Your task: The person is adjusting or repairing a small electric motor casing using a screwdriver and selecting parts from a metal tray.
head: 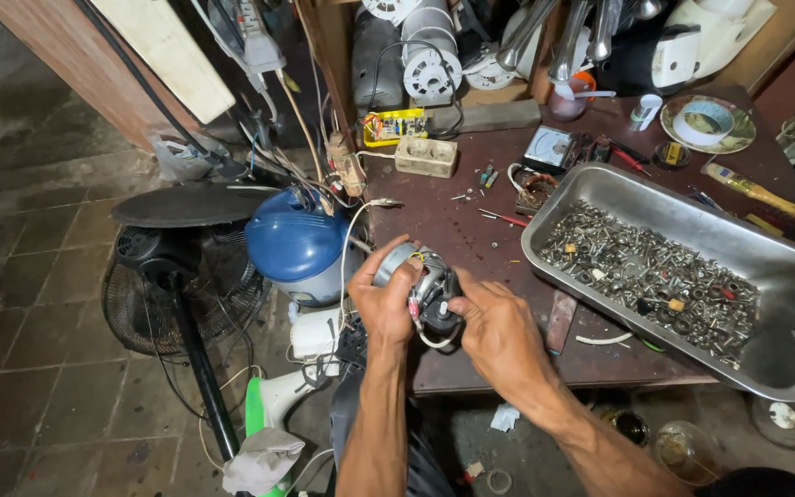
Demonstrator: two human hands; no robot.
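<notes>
I hold a small electric fan motor [427, 283], silver and black with thin wires trailing off it, over the near left corner of the dark red workbench [471, 230]. My left hand [384, 302] grips its left side. My right hand [497, 324] clasps its right side, fingers wrapped over the black end. Both forearms reach up from the bottom of the view.
A steel tray [789, 276] full of several screws, nuts and washers sits to the right. A socket block [426, 156], a meter [549, 147], a roll of tape on a plate [706, 122] and small screwdrivers lie behind. Left, on the floor: a blue fan housing [294, 244] and a standing fan [177, 276].
</notes>
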